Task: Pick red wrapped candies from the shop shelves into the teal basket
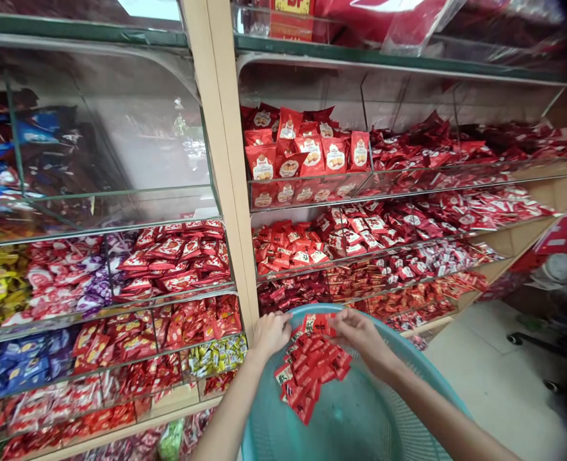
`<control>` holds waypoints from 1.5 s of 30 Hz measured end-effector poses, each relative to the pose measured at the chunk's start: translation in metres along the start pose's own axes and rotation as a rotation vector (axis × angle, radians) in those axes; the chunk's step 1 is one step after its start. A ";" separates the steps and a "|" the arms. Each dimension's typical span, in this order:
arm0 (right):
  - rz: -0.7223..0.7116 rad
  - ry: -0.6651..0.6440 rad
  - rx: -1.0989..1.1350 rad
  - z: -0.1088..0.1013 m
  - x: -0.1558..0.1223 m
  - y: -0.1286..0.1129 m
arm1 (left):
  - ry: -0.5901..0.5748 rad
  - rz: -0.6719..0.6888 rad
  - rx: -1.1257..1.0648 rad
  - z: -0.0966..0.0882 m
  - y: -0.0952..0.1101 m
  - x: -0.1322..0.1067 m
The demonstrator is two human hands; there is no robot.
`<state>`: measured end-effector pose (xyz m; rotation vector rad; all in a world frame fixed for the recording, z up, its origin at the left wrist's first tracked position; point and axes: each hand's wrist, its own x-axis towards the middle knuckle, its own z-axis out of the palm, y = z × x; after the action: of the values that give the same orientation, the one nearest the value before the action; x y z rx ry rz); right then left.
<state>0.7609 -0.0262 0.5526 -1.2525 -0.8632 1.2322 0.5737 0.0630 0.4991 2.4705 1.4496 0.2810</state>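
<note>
A teal plastic basket (398, 358) sits low in front of me, tilted toward the shelves, with a pile of small red candy packets (312, 374) inside. My left hand (270, 334) rests on the basket's far rim, fingers curled over it. My right hand (360, 336) reaches into the basket at the top of the pile, fingers pinched on a red candy packet (318, 323).
Glass-fronted shelf bins (360, 192) hold red snack packets on the right; the left bins (120, 275) hold red, purple, yellow and blue sweets. A beige wooden post (225, 173) divides the two sections. Pale floor tiles (494, 378) lie to the right.
</note>
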 end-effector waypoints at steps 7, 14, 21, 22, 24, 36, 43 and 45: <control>0.073 -0.172 0.007 0.009 -0.007 0.059 | 0.003 0.007 0.014 0.002 -0.001 0.002; 0.248 -0.291 0.029 0.038 -0.034 0.102 | -0.014 0.004 0.028 -0.001 0.000 0.002; 0.295 -0.208 0.114 0.051 -0.042 0.121 | -0.027 0.020 0.052 -0.004 0.001 0.001; 0.298 -0.196 0.132 0.052 -0.042 0.120 | -0.027 0.020 0.058 -0.004 0.001 0.001; 0.297 -0.175 0.163 0.053 -0.043 0.117 | -0.033 0.011 0.068 -0.004 0.001 0.001; 0.375 -0.274 0.121 0.052 -0.045 0.124 | -0.014 0.009 0.059 -0.003 0.000 0.002; 0.296 -0.274 0.096 0.050 -0.040 0.128 | 0.017 0.030 0.045 0.002 -0.003 0.004; 0.262 -0.280 0.061 0.050 -0.040 0.130 | 0.014 0.026 0.041 0.001 -0.002 0.004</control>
<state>0.6800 -0.0685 0.4403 -1.1869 -0.8721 1.6607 0.5739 0.0671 0.4974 2.5269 1.4434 0.2765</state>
